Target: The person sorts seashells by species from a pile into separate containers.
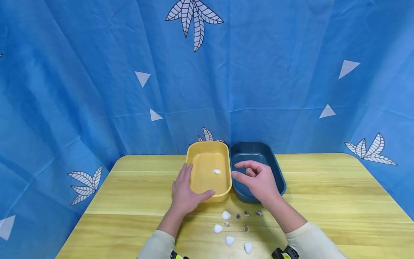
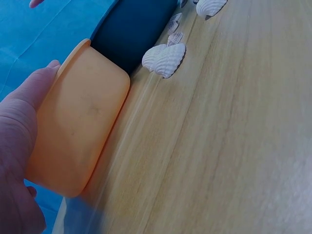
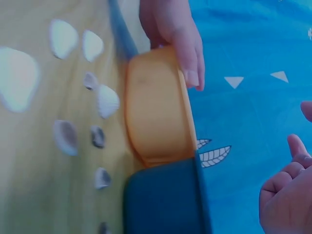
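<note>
My left hand (image 1: 185, 194) holds the near left corner of a yellow box (image 1: 209, 198), its thumb over the near rim and its fingers along the left rim. One white seashell (image 1: 217, 171) lies inside that box. Over the dark blue box (image 1: 280, 180) hovers my right hand (image 1: 260, 180), thumb and index finger apart with nothing visible between them; its other fingers are bent. In front of both boxes lie several white seashells (image 1: 229, 240) and several smaller brownish shells (image 1: 245, 228). Ribs show on a white shell (image 2: 168, 61) in the left wrist view.
The two boxes stand side by side, touching or nearly so, at the back of a wooden table (image 1: 323, 201). Behind the table hangs a blue cloth (image 1: 265, 72) with leaf and triangle prints. Bare wood extends on either side of the boxes.
</note>
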Available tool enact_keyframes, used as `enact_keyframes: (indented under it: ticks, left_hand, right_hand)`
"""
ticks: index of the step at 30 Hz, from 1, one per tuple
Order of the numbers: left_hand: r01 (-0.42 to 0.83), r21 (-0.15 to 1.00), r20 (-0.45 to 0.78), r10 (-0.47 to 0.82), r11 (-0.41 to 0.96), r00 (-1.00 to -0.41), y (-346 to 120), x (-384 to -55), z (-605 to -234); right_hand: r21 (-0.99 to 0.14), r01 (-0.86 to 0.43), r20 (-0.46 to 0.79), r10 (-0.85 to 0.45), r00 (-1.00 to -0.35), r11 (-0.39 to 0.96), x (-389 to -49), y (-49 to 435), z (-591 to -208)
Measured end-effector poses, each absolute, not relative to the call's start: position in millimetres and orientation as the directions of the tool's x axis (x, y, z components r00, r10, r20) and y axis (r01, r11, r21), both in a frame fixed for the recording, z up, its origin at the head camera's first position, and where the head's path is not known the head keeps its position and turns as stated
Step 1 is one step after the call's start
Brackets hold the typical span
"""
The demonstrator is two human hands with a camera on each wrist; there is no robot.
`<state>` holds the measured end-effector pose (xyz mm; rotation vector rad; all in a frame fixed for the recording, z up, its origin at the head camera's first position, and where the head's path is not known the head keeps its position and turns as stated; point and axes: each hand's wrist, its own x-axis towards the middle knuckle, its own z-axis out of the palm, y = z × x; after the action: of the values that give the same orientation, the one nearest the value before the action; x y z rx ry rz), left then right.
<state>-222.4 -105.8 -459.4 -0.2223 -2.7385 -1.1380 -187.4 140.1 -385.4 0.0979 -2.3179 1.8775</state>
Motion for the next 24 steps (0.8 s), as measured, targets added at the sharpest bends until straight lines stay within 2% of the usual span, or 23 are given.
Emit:
enact_keyframes:
  ticks: [13, 24]
  left_hand:
    - [0.206, 0.682, 0.216, 0.076, 0.702, -0.973, -106, -223, -462]
    - [0.196, 0.684, 0.206, 0.073, 0.702, -0.976, -105, -222, -460]
  right_hand:
    - [-0.994, -0.053, 0.060, 0.073, -0.996, 0.093, -141, 153, -411]
    - [-0.991, -0.053, 0.060, 0.054, -0.997, 0.121, -120, 159, -436]
